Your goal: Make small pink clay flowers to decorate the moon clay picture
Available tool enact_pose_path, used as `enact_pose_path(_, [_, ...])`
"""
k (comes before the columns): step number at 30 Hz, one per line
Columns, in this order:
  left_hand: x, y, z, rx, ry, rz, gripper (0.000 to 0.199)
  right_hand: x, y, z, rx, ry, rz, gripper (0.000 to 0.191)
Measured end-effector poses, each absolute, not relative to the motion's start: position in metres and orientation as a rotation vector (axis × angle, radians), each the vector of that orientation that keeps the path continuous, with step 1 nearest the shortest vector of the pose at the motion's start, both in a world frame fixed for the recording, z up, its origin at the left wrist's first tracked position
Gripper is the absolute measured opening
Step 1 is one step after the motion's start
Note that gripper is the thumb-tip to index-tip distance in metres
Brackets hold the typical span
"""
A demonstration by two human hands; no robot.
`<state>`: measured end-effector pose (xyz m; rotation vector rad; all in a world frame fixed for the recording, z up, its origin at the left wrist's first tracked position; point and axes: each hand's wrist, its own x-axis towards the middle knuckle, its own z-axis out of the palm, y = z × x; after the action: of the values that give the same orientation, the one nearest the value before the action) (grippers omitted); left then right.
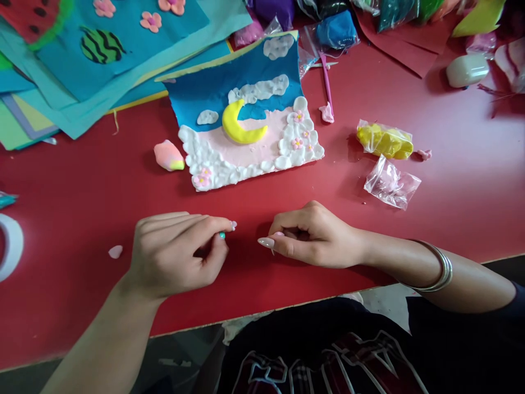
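My left hand is held closed above the red table; a tiny pale piece shows at the index fingertip, but what the fingers hold is too small to name. My right hand is closed too, thumb against curled fingers, with something small and pink showing at the fingertips. Beyond both hands lies a clay picture with a blue and pink ground, a yellow moon, white clouds, and white clay dotted with small pink flowers.
A peach clay lump lies left of the picture. Bagged yellow clay, bagged pink clay and a pink tool lie right. Coloured sheets fill the back left; a tape roll sits at the left edge.
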<state>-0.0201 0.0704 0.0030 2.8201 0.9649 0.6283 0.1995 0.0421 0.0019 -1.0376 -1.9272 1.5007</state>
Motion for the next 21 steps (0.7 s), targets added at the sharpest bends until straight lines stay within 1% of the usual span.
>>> enact_pose_path(5, [-0.0238, 0.0689, -0.0001, 2.818, 0.974, 0.623, 0.022, 0.1996, 0.0427, 0.0019, -1.037, -1.904, 1.507, 0.027])
enact_pose_path(7, [-0.0249, 0.0685, -0.0014, 2.812, 1.008, 0.619, 0.03, 0.1996, 0.0428, 0.0015, -1.033, -1.906, 1.507, 0.027])
enact_pose_path(10, [-0.025, 0.0686, -0.0022, 2.823, 1.005, 0.703, 0.044, 0.1993, 0.0425, 0.0013, -1.028, -1.902, 1.502, 0.027])
enact_pose_path(12, [-0.0244, 0.0689, -0.0021, 2.81, 0.994, 0.736, 0.049, 0.1993, 0.0422, 0.0016, -1.029, -1.897, 1.501, 0.026])
enact_pose_path(17, [-0.0233, 0.071, -0.0019, 2.856, 0.917, 0.741, 0.057, 0.1995, 0.0422, 0.0025, -1.025, -1.896, 1.505, 0.027])
enact_pose_path(21, [-0.0229, 0.0729, -0.002, 2.941, 0.875, 0.746, 0.054, 0.1996, 0.0419, 0.0018, -1.037, -1.896, 1.506, 0.028])
